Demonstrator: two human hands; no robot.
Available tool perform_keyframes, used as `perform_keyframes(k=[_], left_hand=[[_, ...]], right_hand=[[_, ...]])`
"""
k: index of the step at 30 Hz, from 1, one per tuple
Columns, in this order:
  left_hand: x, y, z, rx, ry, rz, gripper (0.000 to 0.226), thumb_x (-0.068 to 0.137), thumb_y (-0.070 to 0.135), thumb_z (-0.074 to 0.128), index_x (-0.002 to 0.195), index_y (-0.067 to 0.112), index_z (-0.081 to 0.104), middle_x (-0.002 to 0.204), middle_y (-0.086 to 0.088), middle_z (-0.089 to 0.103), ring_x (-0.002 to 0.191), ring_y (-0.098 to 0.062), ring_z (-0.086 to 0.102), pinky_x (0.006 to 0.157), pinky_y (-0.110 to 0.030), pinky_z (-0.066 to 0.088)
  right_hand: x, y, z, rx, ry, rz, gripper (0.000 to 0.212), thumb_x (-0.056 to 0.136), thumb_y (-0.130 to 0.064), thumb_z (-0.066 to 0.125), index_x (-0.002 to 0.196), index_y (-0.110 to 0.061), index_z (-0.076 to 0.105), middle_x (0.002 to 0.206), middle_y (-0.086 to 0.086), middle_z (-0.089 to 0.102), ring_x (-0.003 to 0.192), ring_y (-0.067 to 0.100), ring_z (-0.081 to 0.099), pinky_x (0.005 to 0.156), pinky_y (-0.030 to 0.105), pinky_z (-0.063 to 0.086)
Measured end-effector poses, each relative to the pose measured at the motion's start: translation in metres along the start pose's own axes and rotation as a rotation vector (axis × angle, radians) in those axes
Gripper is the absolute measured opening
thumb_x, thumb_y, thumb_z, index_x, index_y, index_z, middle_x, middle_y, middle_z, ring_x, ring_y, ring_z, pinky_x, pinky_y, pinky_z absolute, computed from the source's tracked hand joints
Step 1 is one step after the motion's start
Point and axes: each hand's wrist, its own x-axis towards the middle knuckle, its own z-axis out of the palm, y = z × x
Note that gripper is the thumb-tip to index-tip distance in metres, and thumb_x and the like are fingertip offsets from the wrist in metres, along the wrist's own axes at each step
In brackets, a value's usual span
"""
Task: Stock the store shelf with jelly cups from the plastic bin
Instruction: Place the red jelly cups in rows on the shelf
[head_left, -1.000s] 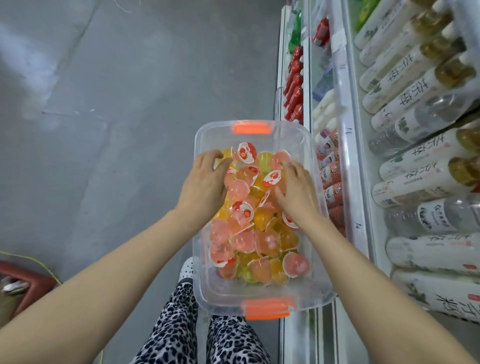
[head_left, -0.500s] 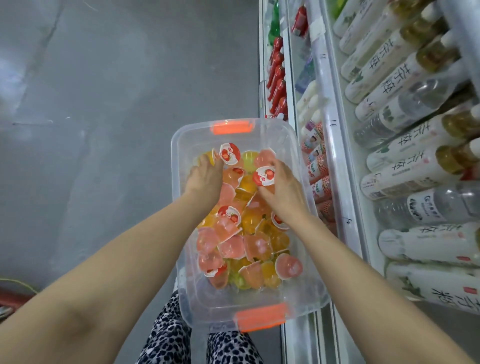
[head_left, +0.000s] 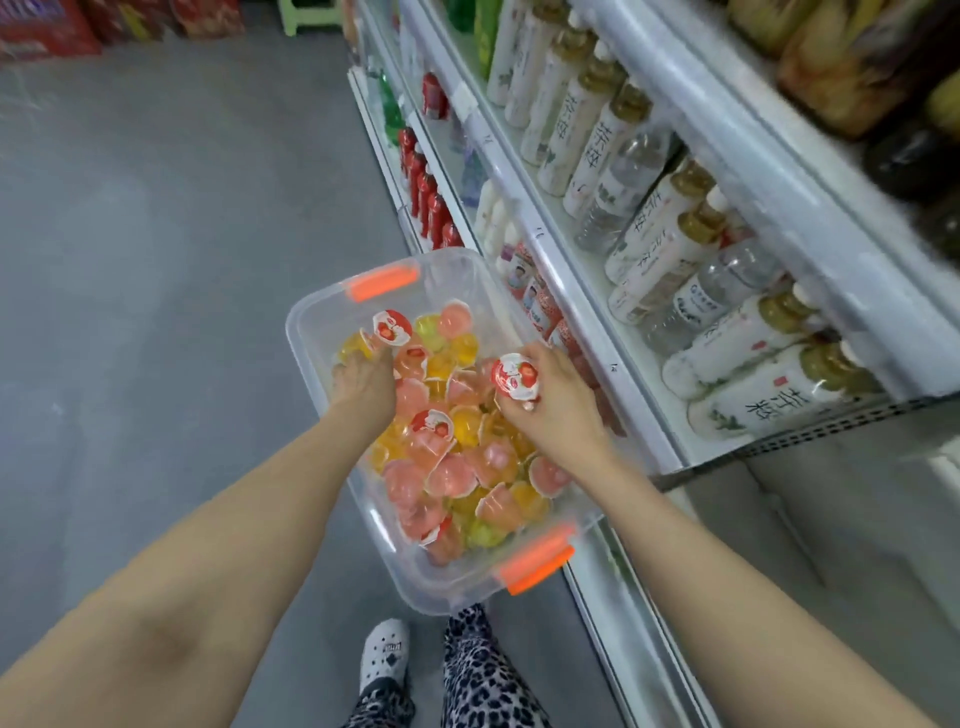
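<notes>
There, round jelly cup (head_left: 514, 376) in right hand (head_left: 563, 413) over clear plastic bin (head_left: 310, 332).

One plastic bin (head_left: 311, 332); two orange handles (head_left: 383, 282); two hands, left hand (head_left: 363, 382) and right hand (head_left: 558, 410); roughly forty heaped jelly cups (head_left: 452, 473).

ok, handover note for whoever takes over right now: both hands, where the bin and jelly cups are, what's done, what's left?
Left hand: fingers down among the pink, yellow and green jelly cups in the clear plastic bin with orange handles; grip not visible.
Right hand: holds one jelly cup with a red-and-white strawberry lid over the bin's right side.
The bin sits beside the white store shelf, mostly full.
Done: one cup picked up.
Left: set it on the shelf, then the rest.
</notes>
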Motion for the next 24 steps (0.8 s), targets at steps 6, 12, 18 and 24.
perform_keyframes(k=[6, 12, 18, 24], left_hand=[[0.0, 0.001, 0.002, -0.122, 0.028, 0.022, 0.072, 0.089, 0.012, 0.063, 0.146, -0.004, 0.022, 0.146, -0.028, 0.027, 0.131, -0.042, 0.036, 0.105, -0.044, 0.035], [-0.054, 0.012, -0.023, -0.301, 0.23, 0.206, 0.059, 0.079, 0.027, 0.072, 0.129, 0.005, 0.049, 0.125, -0.02, 0.047, 0.109, -0.037, 0.052, 0.088, -0.043, 0.043], [-0.107, 0.026, -0.031, -0.537, 0.16, 0.426, 0.052, 0.078, 0.033, 0.074, 0.122, 0.015, 0.054, 0.106, -0.002, 0.067, 0.093, -0.024, 0.064, 0.074, -0.033, 0.048], [-0.154, 0.063, -0.039, -0.726, -0.021, 0.619, 0.048, 0.076, 0.027, 0.079, 0.119, 0.023, 0.057, 0.1, 0.014, 0.064, 0.085, -0.005, 0.064, 0.071, -0.014, 0.047]], right_hand=[[-0.028, -0.001, 0.007, 0.043, 0.081, 0.109, 0.042, 0.078, -0.034, 0.074, 0.114, -0.019, 0.058, 0.107, 0.0, 0.062, 0.094, 0.016, 0.058, 0.073, 0.026, 0.037], [-0.052, -0.009, 0.001, 0.093, 0.136, 0.165, 0.044, 0.078, -0.034, 0.071, 0.118, -0.022, 0.057, 0.11, -0.002, 0.062, 0.096, 0.015, 0.058, 0.076, 0.027, 0.042], [-0.093, -0.025, -0.033, 0.175, 0.291, 0.186, 0.047, 0.081, -0.038, 0.072, 0.121, -0.023, 0.053, 0.109, -0.009, 0.064, 0.094, 0.01, 0.061, 0.077, 0.027, 0.046], [-0.151, -0.031, -0.076, 0.189, 0.47, 0.233, 0.031, 0.082, -0.035, 0.074, 0.107, -0.027, 0.058, 0.099, -0.013, 0.064, 0.086, 0.005, 0.061, 0.072, 0.018, 0.047]])
